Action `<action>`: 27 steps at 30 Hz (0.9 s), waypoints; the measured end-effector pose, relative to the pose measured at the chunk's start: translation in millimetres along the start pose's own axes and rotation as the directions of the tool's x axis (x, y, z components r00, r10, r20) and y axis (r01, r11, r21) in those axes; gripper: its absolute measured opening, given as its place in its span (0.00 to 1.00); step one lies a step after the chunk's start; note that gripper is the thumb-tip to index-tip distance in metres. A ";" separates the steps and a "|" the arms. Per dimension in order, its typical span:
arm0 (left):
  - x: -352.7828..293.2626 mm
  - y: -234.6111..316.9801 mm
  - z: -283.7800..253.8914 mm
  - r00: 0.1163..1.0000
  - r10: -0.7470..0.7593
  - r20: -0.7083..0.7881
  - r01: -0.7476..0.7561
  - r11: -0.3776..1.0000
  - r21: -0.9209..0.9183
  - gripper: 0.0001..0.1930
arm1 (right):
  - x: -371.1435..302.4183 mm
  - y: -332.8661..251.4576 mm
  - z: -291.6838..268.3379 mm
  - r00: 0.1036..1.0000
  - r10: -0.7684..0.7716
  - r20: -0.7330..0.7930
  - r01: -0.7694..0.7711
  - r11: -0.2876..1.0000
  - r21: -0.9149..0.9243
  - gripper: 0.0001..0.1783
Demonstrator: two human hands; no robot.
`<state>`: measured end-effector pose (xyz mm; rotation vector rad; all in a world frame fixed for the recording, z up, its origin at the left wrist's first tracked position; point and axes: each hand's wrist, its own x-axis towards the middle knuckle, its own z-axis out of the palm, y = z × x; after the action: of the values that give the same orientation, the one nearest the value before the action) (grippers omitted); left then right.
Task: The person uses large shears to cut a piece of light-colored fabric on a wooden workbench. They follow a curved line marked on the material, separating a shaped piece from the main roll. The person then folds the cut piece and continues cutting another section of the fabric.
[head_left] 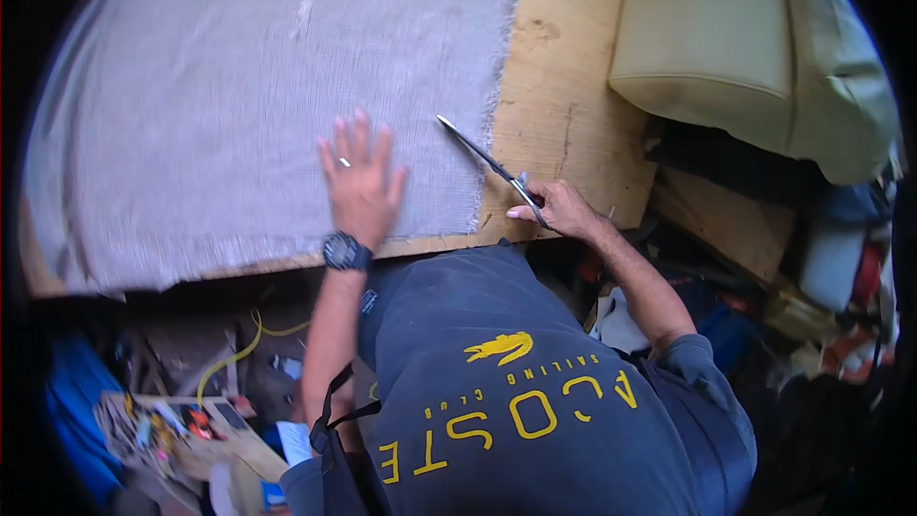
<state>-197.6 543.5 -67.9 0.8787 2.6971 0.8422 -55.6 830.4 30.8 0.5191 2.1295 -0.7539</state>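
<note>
Workshop, cluttered underneath; wooden tabletop (589, 151), bare along its right side. Nearest: dark shirt (573, 363) of the wearer, leaning to the near edge. Below that edge, at left, a yellow strap (225, 361) and a board (250, 451) of small tools, mostly too jumbled to sort.

Hands: well apart. Right hand (571, 212) at the near edge, short of the near-right corner, fingers closed round the handles of the scissors (498, 169). Left hand (365, 195) in from the near edge, palm down over the cloth (201, 124), fingers spread, gripping nothing (blurred; whether it presses or skims, cannot tell). Watch (346, 251) on that wrist.

Technique, my judgement: palm flat, light even pressure, stroke wrinkles outward to the frayed side; keep the blades together and their tip off the weave so no thread snags, left fingers clear of the point.

Orientation: scissors cross the cloth's frayed right side, tip over the cloth, toward the tabletop's far-left; long axis slants from the near edge. Blades look together; contact with the cloth, cannot tell. Cloth covers the tabletop's left and middle, frayed side running near to far.

Farthest: pale cushion (705, 29) by the right edge.
</note>
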 end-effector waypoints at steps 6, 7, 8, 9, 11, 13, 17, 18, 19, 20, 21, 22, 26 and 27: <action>-148.4 94.9 32.1 0.920 -0.388 -0.054 0.330 0.842 -0.427 0.14 | -21.4 64.7 -9.6 0.935 -0.239 0.262 0.282 0.949 -0.140 0.34; -158.9 103.6 34.6 0.864 -0.503 0.023 0.436 0.724 -0.534 0.12 | -28.6 78.8 -11.1 0.923 -0.248 0.295 0.298 0.944 -0.141 0.34; -170.1 113.1 40.5 0.791 -0.602 0.109 0.523 0.574 -0.630 0.11 | -35.4 89.6 -14.3 0.917 -0.191 0.349 0.258 0.954 -0.154 0.34; -178.2 117.1 55.4 0.728 -0.664 0.170 0.554 0.425 -0.716 0.11 | -41.6 98.8 -17.0 0.908 -0.131 0.398 0.213 0.962 -0.169 0.35; -179.9 128.5 66.6 0.635 -0.694 0.340 0.600 0.166 -0.783 0.11 | -45.2 118.8 -21.3 0.885 -0.069 0.460 0.168 0.970 -0.177 0.35; -171.8 138.5 71.0 0.599 -0.661 0.452 0.615 0.019 -0.788 0.14 | -42.8 135.8 -20.8 0.870 -0.064 0.489 0.151 0.978 -0.140 0.35; -156.6 142.7 78.8 0.542 -0.634 0.552 0.633 -0.124 -0.764 0.16 | -26.2 136.8 -3.3 0.838 -0.139 0.528 0.212 0.974 -0.079 0.37; -150.6 143.2 76.5 0.522 -0.638 0.566 0.629 -0.161 -0.761 0.16 | -20.0 133.1 1.3 0.830 -0.151 0.537 0.227 0.971 -0.077 0.37; -147.2 144.4 75.8 0.500 -0.642 0.581 0.625 -0.197 -0.755 0.16 | -14.6 123.0 5.7 0.820 -0.163 0.548 0.241 0.968 -0.072 0.37; -143.6 144.7 76.4 0.486 -0.644 0.591 0.621 -0.221 -0.752 0.16 | -10.0 114.3 9.1 0.814 -0.174 0.554 0.253 0.965 -0.069 0.37; -140.6 144.9 77.2 0.473 -0.645 0.601 0.617 -0.244 -0.748 0.17 | -6.3 110.0 13.3 0.809 -0.194 0.556 0.274 0.959 -0.065 0.36; -137.3 144.1 76.3 0.461 -0.648 0.606 0.612 -0.262 -0.746 0.17 | -3.1 107.9 16.5 0.804 -0.200 0.559 0.277 0.959 -0.055 0.36; -132.9 140.5 82.8 0.444 -0.651 0.616 0.552 -0.343 -0.760 0.14 | 1.2 99.1 20.0 0.790 -0.218 0.573 0.296 0.954 -0.045 0.37; -132.9 139.0 83.4 0.439 -0.654 0.616 0.554 -0.344 -0.759 0.13 | 3.1 100.2 21.1 0.785 -0.225 0.577 0.311 0.949 -0.053 0.37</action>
<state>5.1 596.0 -57.8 -0.9813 1.2973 1.7983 12.7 890.6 -16.1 -0.1009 1.6835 -0.7825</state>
